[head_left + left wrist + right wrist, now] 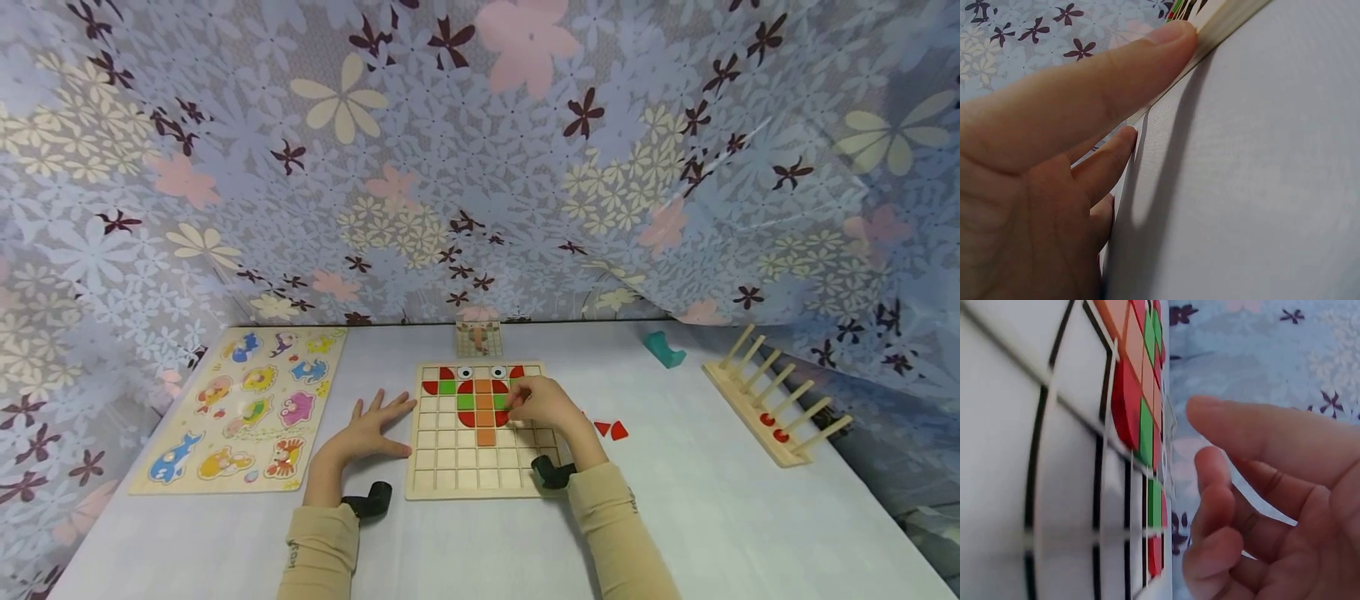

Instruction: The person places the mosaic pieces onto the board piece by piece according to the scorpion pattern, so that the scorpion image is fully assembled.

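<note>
A wooden grid board point(442, 483) lies on the table between the hands. Its upper squares hold orange tiles point(486, 437), green tiles point(447, 387), red rounded tiles point(467, 418) and white eye tiles point(466, 372). My left hand point(372, 429) lies with fingers spread at the board's left side, thumb tip right at its edge in the left wrist view. Over the right part of the pattern hovers my right hand point(546, 402). In the right wrist view its thumb and loosely bent fingers are apart, with nothing between them, close to a red rounded tile point(1125, 403).
A small pattern card point(478, 339) stands behind the board. Loose red pieces point(618, 431) lie right of it. Farther right are a teal block point(664, 350) and a wooden peg rack point(757, 408) with red beads. On the left lies a sea-animal puzzle point(240, 417).
</note>
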The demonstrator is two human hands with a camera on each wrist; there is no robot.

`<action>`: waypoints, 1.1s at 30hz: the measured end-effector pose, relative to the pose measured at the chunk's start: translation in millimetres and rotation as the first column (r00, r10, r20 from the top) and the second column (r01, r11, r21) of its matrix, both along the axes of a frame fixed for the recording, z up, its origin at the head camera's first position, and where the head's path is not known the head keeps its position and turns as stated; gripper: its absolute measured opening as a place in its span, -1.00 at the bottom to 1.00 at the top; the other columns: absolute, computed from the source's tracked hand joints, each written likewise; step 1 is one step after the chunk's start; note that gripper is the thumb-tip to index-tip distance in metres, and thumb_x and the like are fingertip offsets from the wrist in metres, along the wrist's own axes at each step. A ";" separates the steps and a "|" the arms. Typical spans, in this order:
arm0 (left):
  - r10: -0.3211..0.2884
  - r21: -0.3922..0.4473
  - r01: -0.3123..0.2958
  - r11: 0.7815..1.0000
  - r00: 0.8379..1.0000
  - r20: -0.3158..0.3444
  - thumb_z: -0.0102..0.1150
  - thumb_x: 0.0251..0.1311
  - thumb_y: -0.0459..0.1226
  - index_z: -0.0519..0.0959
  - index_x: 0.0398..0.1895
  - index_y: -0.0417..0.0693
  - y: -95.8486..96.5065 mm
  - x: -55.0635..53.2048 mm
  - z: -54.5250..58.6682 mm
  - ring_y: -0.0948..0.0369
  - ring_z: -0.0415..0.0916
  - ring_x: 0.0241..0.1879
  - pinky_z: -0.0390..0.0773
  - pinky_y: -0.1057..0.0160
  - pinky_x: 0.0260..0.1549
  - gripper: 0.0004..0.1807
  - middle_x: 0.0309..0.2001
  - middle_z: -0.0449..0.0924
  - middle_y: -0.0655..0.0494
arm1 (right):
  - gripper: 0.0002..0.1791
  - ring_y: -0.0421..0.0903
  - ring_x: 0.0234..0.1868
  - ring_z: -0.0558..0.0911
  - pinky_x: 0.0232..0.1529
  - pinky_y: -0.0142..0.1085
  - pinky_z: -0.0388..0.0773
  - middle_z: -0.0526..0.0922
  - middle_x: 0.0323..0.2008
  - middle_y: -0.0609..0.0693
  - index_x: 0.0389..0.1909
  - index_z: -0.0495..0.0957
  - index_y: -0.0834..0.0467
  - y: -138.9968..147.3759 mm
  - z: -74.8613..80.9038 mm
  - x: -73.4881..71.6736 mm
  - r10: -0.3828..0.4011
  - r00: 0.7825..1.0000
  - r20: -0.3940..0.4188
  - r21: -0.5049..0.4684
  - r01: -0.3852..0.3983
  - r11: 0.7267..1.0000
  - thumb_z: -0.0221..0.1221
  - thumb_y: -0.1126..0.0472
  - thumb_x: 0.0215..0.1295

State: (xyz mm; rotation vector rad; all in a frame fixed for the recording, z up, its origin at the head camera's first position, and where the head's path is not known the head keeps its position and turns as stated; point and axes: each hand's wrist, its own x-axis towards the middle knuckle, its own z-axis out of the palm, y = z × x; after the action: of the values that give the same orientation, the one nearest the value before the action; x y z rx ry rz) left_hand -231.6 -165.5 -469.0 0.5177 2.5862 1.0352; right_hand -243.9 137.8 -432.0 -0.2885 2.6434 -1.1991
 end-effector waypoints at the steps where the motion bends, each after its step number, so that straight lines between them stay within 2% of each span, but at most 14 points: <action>1: -0.004 0.000 0.004 1.000 1.000 -0.001 0.40 -0.17 -0.13 0.21 0.35 -0.12 0.3 0.4 -0.1 -0.20 -0.46 0.40 -0.60 -0.20 0.25 -0.07 0.42 -0.04 -0.12 | -0.89 -0.10 -0.48 0.41 -0.44 -0.31 0.38 0.47 -0.55 -0.01 -0.46 0.55 0.22 4.6 -0.5 0.1 -0.010 1.000 -0.003 -0.002 0.010 1.000 0.29 0.40 -0.02; 7: -0.002 0.006 0.002 1.000 1.000 -0.003 0.40 -0.17 -0.14 0.21 0.35 -0.12 1.2 1.8 0.9 -0.20 -0.45 0.40 -0.60 -0.20 0.25 -0.07 0.42 -0.04 -0.12 | -0.87 -0.10 -0.45 0.42 -0.47 -0.31 0.39 0.49 -0.51 0.01 -0.44 0.53 0.24 37.3 -1.8 1.4 -0.082 0.997 -0.010 0.000 0.082 0.997 0.29 0.40 -0.03; 12: -0.003 0.016 0.004 1.000 1.000 -0.008 0.39 -0.17 -0.15 0.21 0.35 -0.12 0.8 1.3 1.0 -0.20 -0.45 0.40 -0.60 -0.20 0.25 -0.07 0.42 -0.03 -0.12 | -0.87 -0.08 -0.44 0.43 -0.50 -0.32 0.40 0.50 -0.46 0.03 -0.39 0.53 0.25 67.1 0.4 3.3 -0.147 0.989 -0.004 0.069 0.147 0.987 0.26 0.36 0.01; 18: 0.002 0.020 -0.002 1.000 1.000 -0.005 0.40 -0.18 -0.14 0.21 0.35 -0.11 1.0 -0.2 0.7 -0.19 -0.45 0.40 -0.60 -0.19 0.25 -0.07 0.42 -0.03 -0.11 | -0.83 -0.06 -0.43 0.48 -0.44 -0.29 0.46 0.54 -0.40 0.07 -0.34 0.53 0.27 97.6 -1.4 7.0 -0.161 0.987 0.018 0.139 0.157 0.978 0.26 0.36 0.00; 19: 0.009 0.018 -0.009 1.000 1.000 -0.008 0.41 -0.20 -0.10 0.23 0.35 -0.07 1.0 0.0 1.0 -0.18 -0.44 0.41 -0.60 -0.17 0.26 -0.06 0.43 -0.03 -0.04 | -0.81 -0.05 -0.41 0.48 -0.43 -0.27 0.47 0.54 -0.39 0.09 -0.34 0.52 0.28 101.3 -1.5 7.8 -0.160 0.987 0.026 0.145 0.155 0.977 0.27 0.37 -0.02; 25: 0.006 0.004 -0.006 1.000 1.000 -0.019 0.41 -0.20 -0.09 0.23 0.35 -0.07 1.1 -0.1 2.1 -0.18 -0.45 0.40 -0.60 -0.18 0.26 -0.06 0.43 -0.03 -0.05 | -0.72 0.00 -0.30 0.44 -0.32 -0.21 0.50 0.52 -0.33 0.14 -0.34 0.51 0.30 112.4 -2.4 11.9 -0.156 0.984 0.083 0.208 0.136 0.969 0.32 0.46 -0.14; 26: -0.001 0.002 0.001 1.000 1.000 -0.019 0.40 -0.17 -0.13 0.22 0.35 -0.11 1.1 -0.6 1.9 -0.19 -0.46 0.40 -0.60 -0.20 0.25 -0.07 0.42 -0.03 -0.12 | -0.71 0.00 -0.30 0.43 -0.31 -0.21 0.50 0.51 -0.33 0.14 -0.34 0.52 0.30 112.9 -2.4 12.2 -0.156 0.984 0.088 0.220 0.134 0.966 0.33 0.46 -0.15; 28: -0.001 -0.009 0.001 1.000 1.000 -0.021 0.40 -0.18 -0.15 0.22 0.35 -0.11 1.4 -0.6 1.9 -0.20 -0.45 0.40 -0.58 -0.22 0.25 -0.07 0.42 -0.03 -0.13 | -0.71 0.01 -0.30 0.43 -0.29 -0.20 0.49 0.50 -0.33 0.13 -0.34 0.52 0.29 113.4 -2.6 12.6 -0.169 0.981 0.098 0.238 0.142 0.961 0.33 0.46 -0.17; 33: 0.002 -0.012 -0.002 1.000 1.000 -0.015 0.41 -0.19 -0.15 0.23 0.35 -0.11 0.7 -0.1 -0.5 -0.20 -0.44 0.40 -0.57 -0.21 0.26 -0.07 0.42 -0.02 -0.11 | -0.72 0.00 -0.33 0.43 -0.34 -0.22 0.47 0.49 -0.31 0.14 -0.34 0.52 0.25 114.5 -2.0 14.7 -0.194 0.974 0.121 0.279 0.154 0.948 0.33 0.43 -0.14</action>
State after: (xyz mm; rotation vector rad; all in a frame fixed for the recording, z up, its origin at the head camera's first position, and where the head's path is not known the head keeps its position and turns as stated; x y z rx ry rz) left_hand -231.7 -164.7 -469.5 0.5218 2.6054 1.0201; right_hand -229.2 252.3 -434.0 0.0809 2.7008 -0.8524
